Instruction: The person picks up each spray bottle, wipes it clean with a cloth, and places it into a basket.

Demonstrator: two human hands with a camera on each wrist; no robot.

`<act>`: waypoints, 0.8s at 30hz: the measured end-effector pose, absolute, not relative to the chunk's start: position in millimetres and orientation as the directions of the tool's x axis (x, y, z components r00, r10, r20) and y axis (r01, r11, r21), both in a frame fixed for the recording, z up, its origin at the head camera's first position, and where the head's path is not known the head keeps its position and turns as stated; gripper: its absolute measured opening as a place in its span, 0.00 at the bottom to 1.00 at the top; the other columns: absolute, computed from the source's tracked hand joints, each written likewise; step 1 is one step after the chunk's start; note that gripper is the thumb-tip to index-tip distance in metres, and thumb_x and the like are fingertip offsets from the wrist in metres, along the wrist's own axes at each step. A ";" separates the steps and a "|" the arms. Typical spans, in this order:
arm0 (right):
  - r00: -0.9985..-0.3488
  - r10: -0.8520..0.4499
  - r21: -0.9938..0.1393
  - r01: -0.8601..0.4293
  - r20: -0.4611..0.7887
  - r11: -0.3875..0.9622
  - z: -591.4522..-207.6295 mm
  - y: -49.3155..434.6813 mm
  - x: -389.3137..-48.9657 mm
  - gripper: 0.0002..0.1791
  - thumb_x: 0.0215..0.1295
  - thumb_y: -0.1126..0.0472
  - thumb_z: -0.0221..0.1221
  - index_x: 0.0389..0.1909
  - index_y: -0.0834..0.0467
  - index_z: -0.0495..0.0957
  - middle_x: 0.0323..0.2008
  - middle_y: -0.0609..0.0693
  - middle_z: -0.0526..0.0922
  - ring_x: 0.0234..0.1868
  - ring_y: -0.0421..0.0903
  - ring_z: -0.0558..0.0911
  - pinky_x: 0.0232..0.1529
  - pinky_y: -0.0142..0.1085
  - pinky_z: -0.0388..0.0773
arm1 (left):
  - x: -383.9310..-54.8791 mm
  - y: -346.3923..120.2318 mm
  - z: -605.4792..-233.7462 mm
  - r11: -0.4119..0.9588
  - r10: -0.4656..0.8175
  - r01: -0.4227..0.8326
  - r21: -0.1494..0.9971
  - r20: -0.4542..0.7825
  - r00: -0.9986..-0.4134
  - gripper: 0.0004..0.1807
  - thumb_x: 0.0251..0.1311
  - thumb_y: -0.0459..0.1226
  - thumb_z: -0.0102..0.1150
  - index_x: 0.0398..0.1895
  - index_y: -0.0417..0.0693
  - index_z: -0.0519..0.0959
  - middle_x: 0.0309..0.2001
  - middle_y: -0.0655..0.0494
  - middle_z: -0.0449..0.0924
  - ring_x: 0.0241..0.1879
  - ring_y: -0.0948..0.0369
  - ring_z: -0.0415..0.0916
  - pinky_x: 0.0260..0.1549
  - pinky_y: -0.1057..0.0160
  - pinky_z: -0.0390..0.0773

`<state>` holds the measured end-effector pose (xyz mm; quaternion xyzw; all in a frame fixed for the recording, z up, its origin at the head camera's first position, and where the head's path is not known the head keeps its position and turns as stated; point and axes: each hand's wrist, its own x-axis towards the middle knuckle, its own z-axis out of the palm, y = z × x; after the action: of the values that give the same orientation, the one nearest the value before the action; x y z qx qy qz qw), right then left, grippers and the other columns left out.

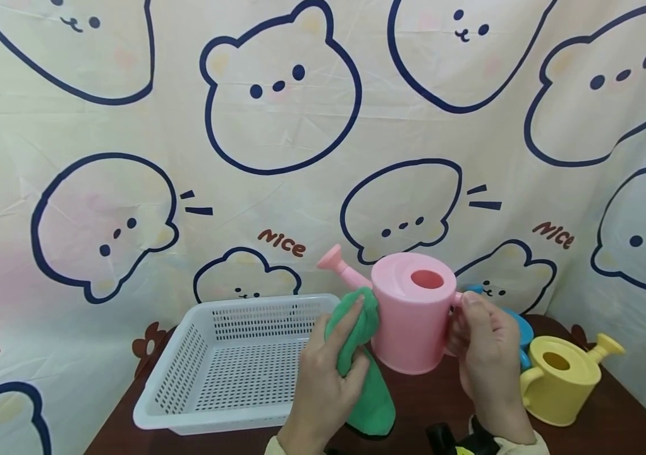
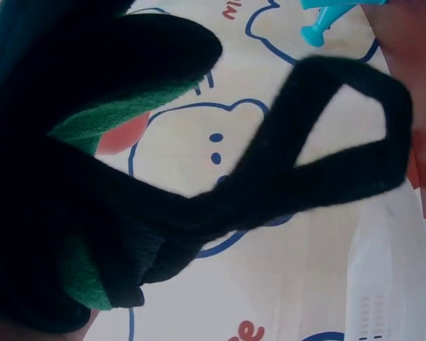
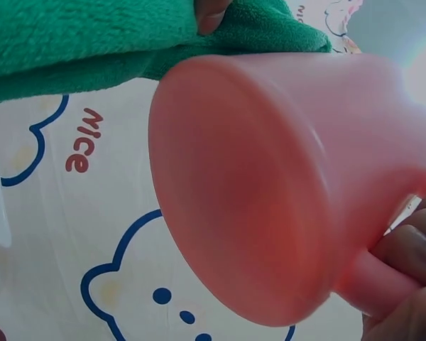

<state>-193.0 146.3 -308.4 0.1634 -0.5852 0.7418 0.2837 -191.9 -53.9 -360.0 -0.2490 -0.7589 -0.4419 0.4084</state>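
Note:
In the head view a pink watering can hangs above the dark table, its spout pointing up to the left. My right hand grips its handle; the right wrist view shows fingers wrapped round the pink handle. My left hand holds a green cloth, bunched under the fingers and draped downward. The cloth lies against the can's left side near the spout's base. Dark, strap-like shapes and the green cloth fill much of the left wrist view.
A white perforated basket stands on the table to the left. On the right sits a yellow watering can, with a blue one partly hidden behind my right hand. A curtain with cartoon bears hangs behind.

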 end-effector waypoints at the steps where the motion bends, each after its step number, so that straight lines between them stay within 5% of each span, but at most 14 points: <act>1: -0.787 0.235 -0.778 -0.610 0.571 -0.153 -308.3 146.1 -192.8 0.27 0.84 0.61 0.47 0.18 0.62 0.59 0.14 0.51 0.57 0.13 0.48 0.55 0.14 0.42 0.50 | -192.3 -53.6 -360.3 0.487 0.021 0.738 0.467 0.839 -0.544 0.44 0.53 0.24 0.64 0.75 0.63 0.74 0.49 0.50 0.81 0.42 0.62 0.76 0.41 0.63 0.85; 13: -0.763 0.307 -0.744 -0.636 0.568 -0.206 -306.8 146.2 -194.2 0.27 0.83 0.61 0.47 0.18 0.61 0.59 0.15 0.51 0.56 0.15 0.47 0.54 0.15 0.41 0.47 | -190.1 -53.0 -359.9 0.488 0.080 0.702 0.519 0.774 -0.628 0.46 0.53 0.27 0.66 0.76 0.70 0.72 0.44 0.51 0.80 0.37 0.65 0.73 0.34 0.69 0.81; 24: -0.753 0.310 -0.723 -0.652 0.581 -0.230 -305.0 143.2 -192.2 0.26 0.83 0.60 0.46 0.18 0.60 0.60 0.14 0.50 0.57 0.14 0.46 0.55 0.14 0.41 0.47 | -190.1 -47.8 -360.6 0.486 0.041 0.720 0.496 0.809 -0.586 0.48 0.50 0.23 0.68 0.75 0.67 0.73 0.46 0.50 0.79 0.40 0.65 0.75 0.37 0.65 0.85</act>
<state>-192.2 143.2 -305.0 0.1596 -0.5357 0.7677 0.3133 -190.1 -47.8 -360.6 -0.2463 -0.7724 -0.4432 0.3825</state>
